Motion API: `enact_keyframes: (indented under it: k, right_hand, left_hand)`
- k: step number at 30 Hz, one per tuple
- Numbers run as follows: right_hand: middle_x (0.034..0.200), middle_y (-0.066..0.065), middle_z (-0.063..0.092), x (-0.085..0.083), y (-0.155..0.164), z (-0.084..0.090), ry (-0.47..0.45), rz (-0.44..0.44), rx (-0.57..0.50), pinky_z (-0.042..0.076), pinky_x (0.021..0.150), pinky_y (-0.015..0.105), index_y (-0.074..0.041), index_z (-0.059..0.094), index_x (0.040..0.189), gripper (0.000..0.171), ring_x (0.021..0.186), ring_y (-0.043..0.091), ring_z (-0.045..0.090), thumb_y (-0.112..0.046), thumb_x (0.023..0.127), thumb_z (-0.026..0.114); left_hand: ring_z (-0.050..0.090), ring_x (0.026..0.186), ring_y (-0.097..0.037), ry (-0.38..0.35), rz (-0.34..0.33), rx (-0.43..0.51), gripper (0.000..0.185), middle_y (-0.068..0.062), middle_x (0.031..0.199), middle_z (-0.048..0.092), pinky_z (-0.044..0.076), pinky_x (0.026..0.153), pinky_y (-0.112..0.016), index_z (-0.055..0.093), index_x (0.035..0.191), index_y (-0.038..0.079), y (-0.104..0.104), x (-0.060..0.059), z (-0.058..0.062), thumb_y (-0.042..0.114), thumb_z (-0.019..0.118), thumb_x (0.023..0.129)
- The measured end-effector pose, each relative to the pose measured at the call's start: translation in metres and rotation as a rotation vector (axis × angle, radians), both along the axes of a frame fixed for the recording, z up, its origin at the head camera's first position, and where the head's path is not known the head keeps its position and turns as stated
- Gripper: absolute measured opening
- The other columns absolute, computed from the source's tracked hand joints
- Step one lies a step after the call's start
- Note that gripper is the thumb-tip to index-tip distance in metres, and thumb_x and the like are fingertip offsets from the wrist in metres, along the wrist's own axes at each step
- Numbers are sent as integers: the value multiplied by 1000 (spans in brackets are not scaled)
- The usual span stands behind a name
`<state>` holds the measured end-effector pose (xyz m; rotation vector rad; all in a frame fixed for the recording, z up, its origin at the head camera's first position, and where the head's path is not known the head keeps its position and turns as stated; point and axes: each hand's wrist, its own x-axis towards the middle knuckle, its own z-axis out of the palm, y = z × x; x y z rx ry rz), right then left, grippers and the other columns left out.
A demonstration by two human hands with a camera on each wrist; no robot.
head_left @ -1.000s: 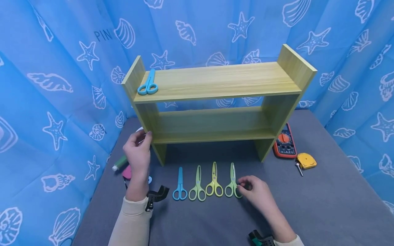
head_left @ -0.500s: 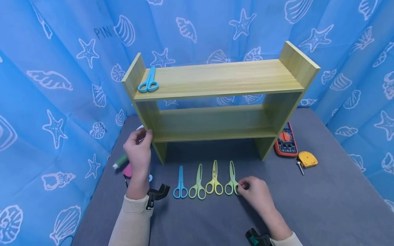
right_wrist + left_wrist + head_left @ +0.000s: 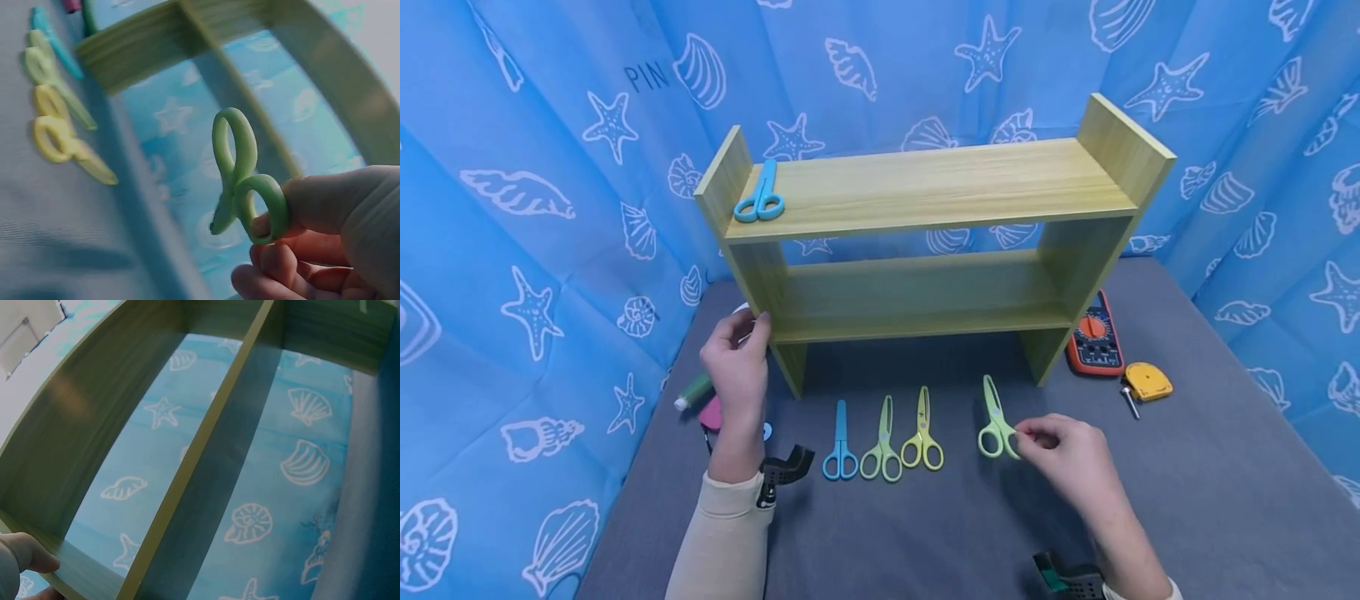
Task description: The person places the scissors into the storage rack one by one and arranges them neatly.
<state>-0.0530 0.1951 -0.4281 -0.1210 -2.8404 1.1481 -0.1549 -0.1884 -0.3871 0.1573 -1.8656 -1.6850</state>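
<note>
My left hand [image 3: 741, 367] grips the left side panel of a light wooden shelf [image 3: 940, 185], thumb on the front edge; its thumb [image 3: 34, 553] also shows in the left wrist view. In my right hand [image 3: 1071, 462] a pair of light green scissors [image 3: 995, 413] is pinched by one handle loop, lifted off the table with the blade tilted up. Blue scissors [image 3: 840, 433], another light green pair [image 3: 885, 429] and yellow scissors [image 3: 923, 425] lie in a row before the shelf. On the top board, at the left end, rest lighter blue scissors [image 3: 765, 190].
Right of the shelf lie a red multimeter [image 3: 1095, 337], a yellow tape measure [image 3: 1147, 382] and a bolt [image 3: 1130, 403]. A green tube [image 3: 695, 392] and a pink item [image 3: 711, 414] sit partly behind my left arm. A blue curtain [image 3: 880, 50] hangs around the table.
My right hand has taken the rightmost green scissors by the handle, lifted them off the table and moved them to the right. The left hand stays on the shelf panel.
</note>
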Motion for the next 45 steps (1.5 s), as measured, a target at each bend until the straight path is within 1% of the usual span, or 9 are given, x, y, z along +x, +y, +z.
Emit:
enact_keyframes:
  k: [8, 14, 21, 27, 33, 36, 40, 43, 45]
  right_hand:
    - [93, 3, 74, 15, 16, 43, 78, -22, -23, 53, 58, 23, -8, 81, 99, 11, 75, 16, 62, -14, 90, 80]
    - [92, 4, 74, 23, 25, 75, 245, -45, -10, 51, 55, 20, -8, 81, 99, 12, 69, 10, 61, -13, 89, 81]
    - [90, -13, 70, 30, 33, 120, 436, -19, -63, 50, 60, 10, -6, 81, 99, 15, 70, 2, 60, 0, 85, 81]
    - [93, -11, 70, 27, 29, 167, 530, 19, -74, 50, 61, 9, -3, 80, 101, 19, 68, 3, 59, 5, 84, 81]
    - [96, 2, 73, 6, 12, 214, 532, 34, -127, 55, 65, 14, -7, 81, 105, 17, 70, 15, 65, -8, 88, 82]
    - [94, 9, 74, -11, 0, 235, 494, 56, -193, 54, 64, 17, -6, 81, 106, 19, 74, 22, 66, -15, 89, 82]
    - [89, 13, 75, -37, -21, 259, 412, 127, -266, 52, 61, 23, -6, 81, 106, 23, 74, 25, 67, -21, 89, 82]
    - [89, 11, 75, -56, -43, 276, 335, 181, -238, 51, 68, 27, -9, 81, 107, 23, 76, 24, 70, -26, 91, 80]
    - [93, 8, 76, -69, -58, 284, 296, 219, -191, 49, 66, 30, -10, 82, 107, 24, 79, 24, 71, -28, 92, 78]
  left_hand:
    - [69, 101, -20, -14, 8, -1, 32, -8, 110, 70, 58, 89, -28, 74, 117, 5, 1, 0, 1, 30, 73, 98]
    - [69, 101, -21, -31, 27, -8, 28, -12, 112, 70, 58, 89, -28, 72, 119, 0, 5, 3, 7, 20, 70, 100]
    - [68, 98, -22, 4, 21, -26, 26, -18, 110, 69, 57, 89, -27, 70, 118, -8, 14, 18, 28, 11, 67, 100]
    - [69, 96, -20, 17, 8, -24, 27, -18, 110, 69, 58, 88, -26, 70, 117, -8, 14, 19, 29, 12, 67, 100]
    - [69, 97, -21, 25, 8, -13, 27, -16, 111, 69, 58, 89, -27, 72, 118, -5, 5, 7, 13, 14, 69, 99]
    - [69, 98, -19, 19, 4, -4, 28, -11, 110, 69, 58, 89, -27, 73, 118, 0, 1, 2, 5, 20, 71, 99]
    - [69, 99, -19, 22, -13, 6, 30, -8, 110, 69, 58, 89, -28, 74, 117, 4, -1, 1, 1, 27, 73, 97]
    - [70, 100, -20, 24, -20, 6, 32, -7, 110, 69, 58, 89, -29, 75, 116, 5, -1, 1, 1, 30, 74, 97]
    - [70, 100, -19, 22, -20, 3, 31, -6, 110, 69, 58, 89, -28, 75, 117, 6, -2, 0, 1, 31, 74, 97]
